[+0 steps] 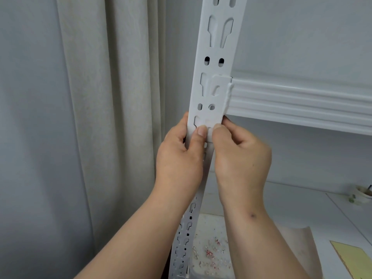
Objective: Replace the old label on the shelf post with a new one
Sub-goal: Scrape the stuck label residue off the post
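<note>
A white slotted shelf post (216,47) runs up the middle of the head view. A white label (209,122) lies flat on the post just below the shelf beam. My left hand (181,156) wraps the post from the left, its thumb pressed on the label's lower left. From the right, my right hand (239,156) grips the post edge, its thumb pressed on the label's lower right. The two thumbs nearly touch. Both hands hide the post's lower part behind them.
A white ribbed shelf beam (302,101) runs right from the post. Pale curtains (100,117) hang at the left. Below lie a tray with small paper scraps (211,252), a yellow sheet (354,258) and a small bowl (362,194) on the lower shelf.
</note>
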`<state>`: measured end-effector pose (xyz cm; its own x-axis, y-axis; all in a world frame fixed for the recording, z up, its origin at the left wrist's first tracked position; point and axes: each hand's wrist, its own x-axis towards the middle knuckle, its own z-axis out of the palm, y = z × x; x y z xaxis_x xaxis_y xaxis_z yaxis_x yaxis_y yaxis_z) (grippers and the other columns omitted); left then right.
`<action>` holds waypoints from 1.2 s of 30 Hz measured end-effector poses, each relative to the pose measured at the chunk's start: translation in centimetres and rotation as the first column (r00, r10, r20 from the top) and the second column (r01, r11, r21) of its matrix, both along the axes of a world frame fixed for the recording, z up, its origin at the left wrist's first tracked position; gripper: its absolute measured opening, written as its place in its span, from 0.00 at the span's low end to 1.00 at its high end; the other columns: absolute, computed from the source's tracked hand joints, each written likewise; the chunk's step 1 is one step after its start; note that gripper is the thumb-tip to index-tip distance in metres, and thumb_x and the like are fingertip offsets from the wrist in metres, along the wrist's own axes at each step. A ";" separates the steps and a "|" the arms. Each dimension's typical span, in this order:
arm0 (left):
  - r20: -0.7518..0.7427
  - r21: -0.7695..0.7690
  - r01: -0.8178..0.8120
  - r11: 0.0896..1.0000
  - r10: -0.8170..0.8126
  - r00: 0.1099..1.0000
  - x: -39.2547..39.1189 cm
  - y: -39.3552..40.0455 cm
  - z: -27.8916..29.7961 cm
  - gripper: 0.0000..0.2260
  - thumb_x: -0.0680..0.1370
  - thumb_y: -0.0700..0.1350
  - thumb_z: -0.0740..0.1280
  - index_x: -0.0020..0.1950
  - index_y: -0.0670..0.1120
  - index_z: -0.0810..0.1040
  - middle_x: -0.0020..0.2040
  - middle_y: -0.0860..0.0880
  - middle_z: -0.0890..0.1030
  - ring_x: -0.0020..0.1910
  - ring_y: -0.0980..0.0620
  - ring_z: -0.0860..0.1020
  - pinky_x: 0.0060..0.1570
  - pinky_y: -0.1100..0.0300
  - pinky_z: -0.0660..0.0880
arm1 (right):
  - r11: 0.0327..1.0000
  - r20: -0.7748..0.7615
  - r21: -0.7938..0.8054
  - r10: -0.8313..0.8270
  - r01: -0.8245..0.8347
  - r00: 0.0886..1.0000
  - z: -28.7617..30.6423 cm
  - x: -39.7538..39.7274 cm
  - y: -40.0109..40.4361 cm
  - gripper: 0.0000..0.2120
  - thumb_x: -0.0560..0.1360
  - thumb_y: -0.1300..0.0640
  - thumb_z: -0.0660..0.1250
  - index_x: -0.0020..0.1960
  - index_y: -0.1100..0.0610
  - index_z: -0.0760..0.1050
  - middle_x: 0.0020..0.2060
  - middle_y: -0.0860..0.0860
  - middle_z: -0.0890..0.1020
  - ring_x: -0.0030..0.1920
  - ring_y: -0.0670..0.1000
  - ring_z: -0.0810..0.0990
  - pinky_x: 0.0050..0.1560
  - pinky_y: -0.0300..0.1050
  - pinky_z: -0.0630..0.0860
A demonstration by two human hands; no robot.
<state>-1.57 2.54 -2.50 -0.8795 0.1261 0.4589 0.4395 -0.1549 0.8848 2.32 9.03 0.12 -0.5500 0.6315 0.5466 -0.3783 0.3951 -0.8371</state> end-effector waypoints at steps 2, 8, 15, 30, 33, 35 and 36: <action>-0.009 -0.007 -0.004 1.000 0.004 1.000 0.0 0.1 0.0 0.13 0.82 0.47 0.63 0.66 0.57 0.77 0.55 0.54 0.84 0.55 0.58 0.82 0.60 0.51 0.78 | 1.000 -0.007 0.001 -0.028 0.028 1.000 0.7 -0.2 0.1 0.24 0.72 0.59 0.65 0.19 0.47 0.69 0.15 0.45 0.65 0.21 0.46 0.63 0.26 0.35 0.58; -0.004 0.005 -0.002 1.000 0.003 1.000 -0.1 0.2 -0.2 0.15 0.81 0.50 0.63 0.68 0.59 0.76 0.58 0.55 0.83 0.58 0.58 0.81 0.61 0.51 0.77 | 0.992 0.020 0.087 -0.094 0.092 0.995 -0.1 -0.4 0.2 0.18 0.74 0.55 0.65 0.26 0.49 0.70 0.17 0.42 0.69 0.23 0.46 0.68 0.30 0.38 0.61; -0.003 0.007 0.002 1.000 -0.002 1.000 0.0 0.1 -0.1 0.14 0.82 0.47 0.63 0.67 0.59 0.77 0.57 0.56 0.83 0.56 0.59 0.81 0.60 0.52 0.77 | 0.990 -0.003 0.126 -0.065 0.065 0.998 -0.9 -0.3 0.5 0.08 0.75 0.55 0.65 0.39 0.51 0.80 0.21 0.43 0.72 0.26 0.47 0.69 0.33 0.39 0.65; 0.072 0.091 0.034 0.995 -0.041 0.997 0.8 0.1 0.7 0.12 0.80 0.44 0.67 0.60 0.56 0.81 0.50 0.58 0.86 0.51 0.60 0.84 0.58 0.54 0.79 | 0.977 0.037 0.207 -0.064 0.055 0.997 -1.6 -0.4 1.3 0.15 0.72 0.50 0.61 0.55 0.47 0.82 0.38 0.43 0.85 0.33 0.41 0.75 0.40 0.36 0.71; 0.074 0.092 0.040 0.995 -0.047 0.996 0.8 0.0 0.8 0.13 0.79 0.44 0.67 0.62 0.55 0.81 0.50 0.58 0.86 0.51 0.60 0.84 0.58 0.54 0.79 | 0.979 0.017 0.197 -0.061 0.057 0.998 -1.5 -0.3 1.3 0.12 0.73 0.52 0.63 0.52 0.47 0.82 0.38 0.44 0.86 0.33 0.41 0.76 0.39 0.38 0.73; 0.077 0.099 0.037 0.994 -0.045 0.996 0.8 0.1 0.8 0.12 0.79 0.43 0.67 0.61 0.55 0.81 0.50 0.57 0.86 0.51 0.59 0.84 0.59 0.53 0.79 | 0.983 0.015 0.177 -0.046 0.043 0.999 -1.4 -0.5 1.2 0.07 0.74 0.51 0.64 0.49 0.41 0.79 0.33 0.44 0.84 0.30 0.42 0.74 0.37 0.39 0.71; 0.075 0.099 0.032 0.995 -0.039 0.996 0.8 0.1 0.8 0.12 0.80 0.43 0.67 0.61 0.55 0.82 0.50 0.57 0.86 0.51 0.59 0.84 0.59 0.53 0.79 | 0.985 0.018 0.169 -0.041 0.037 0.999 -1.3 -0.6 1.2 0.07 0.75 0.51 0.64 0.48 0.41 0.79 0.29 0.43 0.81 0.29 0.44 0.73 0.36 0.39 0.69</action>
<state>-0.76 2.65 -1.69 -0.9084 0.1158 0.4017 0.3633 -0.2565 0.8957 1.72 10.21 -1.17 -0.5396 0.5524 0.6354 -0.3424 0.5454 -0.7650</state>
